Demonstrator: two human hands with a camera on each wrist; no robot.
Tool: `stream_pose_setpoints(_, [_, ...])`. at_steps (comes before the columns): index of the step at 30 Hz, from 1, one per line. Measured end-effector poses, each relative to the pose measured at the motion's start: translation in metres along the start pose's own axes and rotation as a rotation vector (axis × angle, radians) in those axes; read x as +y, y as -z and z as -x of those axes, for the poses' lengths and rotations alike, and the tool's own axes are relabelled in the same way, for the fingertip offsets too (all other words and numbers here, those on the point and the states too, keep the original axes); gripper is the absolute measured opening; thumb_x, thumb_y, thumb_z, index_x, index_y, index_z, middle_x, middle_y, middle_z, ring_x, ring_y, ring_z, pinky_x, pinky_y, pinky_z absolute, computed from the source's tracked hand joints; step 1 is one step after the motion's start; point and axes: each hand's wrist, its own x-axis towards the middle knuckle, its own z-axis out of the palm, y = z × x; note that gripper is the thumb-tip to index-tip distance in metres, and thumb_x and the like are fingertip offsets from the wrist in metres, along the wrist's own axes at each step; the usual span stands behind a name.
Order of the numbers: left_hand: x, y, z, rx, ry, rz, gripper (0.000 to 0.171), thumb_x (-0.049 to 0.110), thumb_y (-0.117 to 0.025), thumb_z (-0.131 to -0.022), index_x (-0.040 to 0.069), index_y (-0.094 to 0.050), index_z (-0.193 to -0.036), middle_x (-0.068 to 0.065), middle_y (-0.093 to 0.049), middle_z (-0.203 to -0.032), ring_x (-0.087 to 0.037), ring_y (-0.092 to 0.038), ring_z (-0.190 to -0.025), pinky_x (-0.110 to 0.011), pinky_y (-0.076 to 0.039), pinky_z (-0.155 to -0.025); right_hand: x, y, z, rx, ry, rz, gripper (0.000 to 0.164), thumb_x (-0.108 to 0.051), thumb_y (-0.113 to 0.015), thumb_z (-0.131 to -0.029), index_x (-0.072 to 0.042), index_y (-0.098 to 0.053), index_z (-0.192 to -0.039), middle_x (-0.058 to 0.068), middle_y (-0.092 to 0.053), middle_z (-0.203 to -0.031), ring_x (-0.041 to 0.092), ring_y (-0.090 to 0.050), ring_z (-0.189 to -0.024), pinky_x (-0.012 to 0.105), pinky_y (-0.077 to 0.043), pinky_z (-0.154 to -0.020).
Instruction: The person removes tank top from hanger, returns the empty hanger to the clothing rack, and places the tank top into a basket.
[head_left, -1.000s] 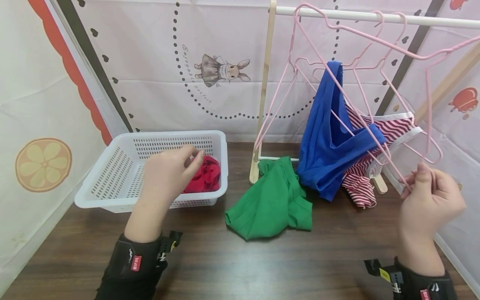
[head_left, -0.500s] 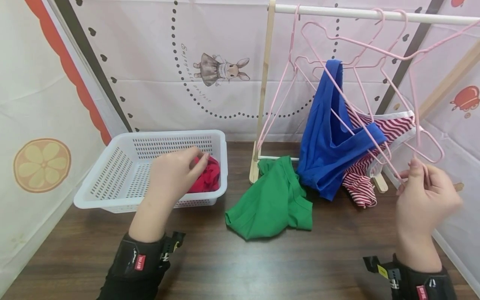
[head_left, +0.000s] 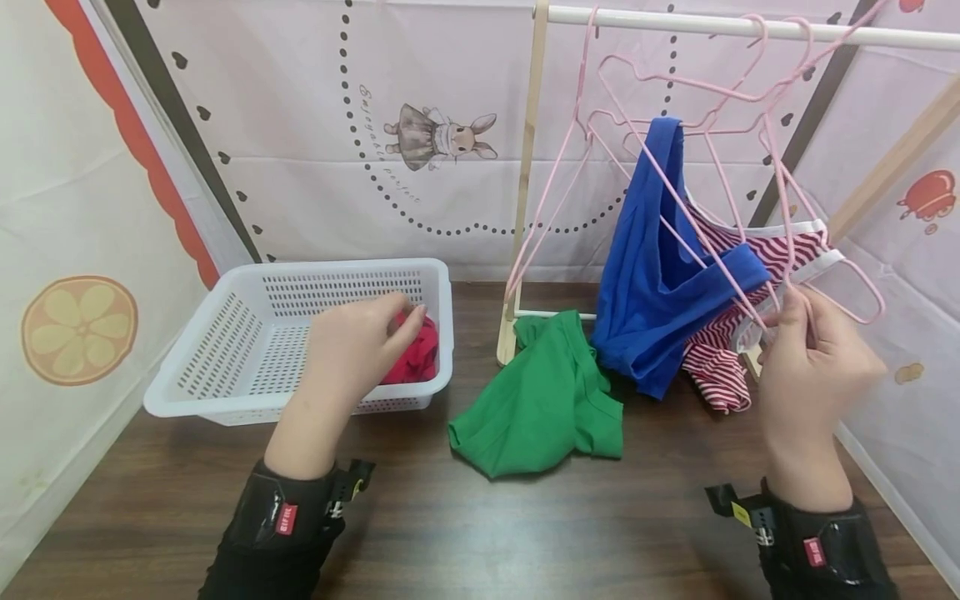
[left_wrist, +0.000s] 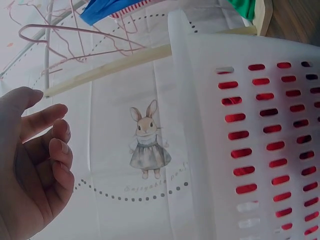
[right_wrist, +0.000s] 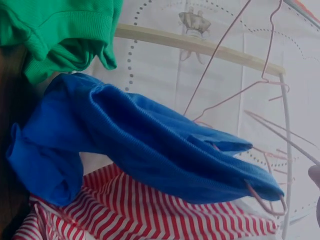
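My left hand [head_left: 356,354] hovers over the white basket [head_left: 202,406], right above a crumpled red cloth [head_left: 420,354] inside it. In the left wrist view its fingers curl loosely with nothing between them. At the right, my right hand [head_left: 817,367] pinches a lower corner of a pink clothes hanger [head_left: 697,83] that bears no garment. This hanger overlaps a blue garment [head_left: 645,275], which hangs on another pink hanger from the rack. Behind the blue one hangs a red-and-white striped garment [head_left: 783,254]. A green garment [head_left: 543,400] lies crumpled on the table between the hands.
The rack's white rail [head_left: 675,23] runs across the upper right on a wooden post [head_left: 528,158]. Near that post a bare pink hanger [head_left: 555,196] hangs. Printed cloth walls [head_left: 300,192] enclose the dark wooden table [head_left: 480,533].
My right hand has moved left and slightly up with the hanger, bringing it across the blue garment. My left hand has drifted slightly right over the basket.
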Motion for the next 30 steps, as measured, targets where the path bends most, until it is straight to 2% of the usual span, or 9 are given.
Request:
stream_pose_setpoints(4, [0.001,-0.003,-0.002,0.011,-0.024,0.001,0.022,0.028,-0.064,-0.093,0.007,-0.066,-0.089,-0.001,-0.045,-0.05,-0.014,-0.037,-0.04,-0.028,-0.028,-0.039,-0.006,-0.007,-0.001,0.0,0.056,0.006,0.033,-0.019,-0.062,-0.096,0.007,-0.073,-0.08,0.017,-0.063,-0.066,-0.008,-0.037,-0.057,0.013,-0.023,-0.053])
stream_pose_setpoints(6, [0.001,-0.004,-0.002,0.019,-0.034,0.004,0.022,0.028,-0.064,-0.093,0.007,-0.065,-0.087,0.0,-0.043,-0.05,-0.014,-0.035,-0.04,-0.028,-0.027,-0.039,-0.008,-0.01,-0.001,-0.009,0.066,0.008,0.034,-0.021,-0.062,-0.096,0.006,-0.073,-0.08,0.018,-0.065,-0.068,-0.007,-0.037,-0.058,0.013,-0.022,-0.053])
stream_pose_setpoints(13, [0.004,-0.007,-0.003,0.019,-0.043,0.022,0.023,0.028,-0.064,-0.093,0.007,-0.064,-0.084,-0.001,-0.045,-0.05,-0.015,-0.037,-0.04,-0.028,-0.028,-0.039,-0.014,-0.019,-0.007,-0.071,0.058,0.002,0.032,-0.023,-0.06,-0.097,0.004,-0.074,-0.087,0.014,-0.07,-0.075,-0.008,-0.047,-0.064,0.011,-0.032,-0.061])
stream_pose_setpoints(21, [0.006,-0.009,-0.002,0.013,-0.035,0.022,0.024,0.029,-0.064,-0.092,0.007,-0.064,-0.084,-0.002,-0.048,-0.052,-0.016,-0.038,-0.041,-0.028,-0.03,-0.039,-0.019,-0.031,-0.011,-0.109,0.144,0.047,0.035,-0.026,-0.056,-0.1,0.004,-0.073,-0.093,0.015,-0.072,-0.082,0.026,-0.057,-0.062,0.016,-0.026,-0.06])
stream_pose_setpoints(26, [0.007,-0.01,-0.003,0.002,-0.029,0.034,0.025,0.03,-0.064,-0.093,0.007,-0.063,-0.083,-0.002,-0.047,-0.052,-0.015,-0.039,-0.041,-0.028,-0.031,-0.04,-0.019,-0.038,-0.013,-0.112,0.216,0.078,0.039,-0.028,-0.053,-0.101,0.005,-0.072,-0.095,0.017,-0.071,-0.083,0.035,-0.058,-0.062,0.025,-0.022,-0.057])
stream_pose_setpoints(30, [0.007,-0.011,-0.003,-0.001,-0.027,0.038,0.025,0.03,-0.063,-0.093,0.008,-0.059,-0.081,-0.001,-0.045,-0.052,-0.015,-0.038,-0.041,-0.028,-0.03,-0.04,-0.018,-0.044,-0.013,-0.125,0.254,0.105,0.038,-0.026,-0.052,-0.102,0.007,-0.071,-0.097,0.018,-0.071,-0.084,0.038,-0.058,-0.062,0.034,-0.025,-0.053])
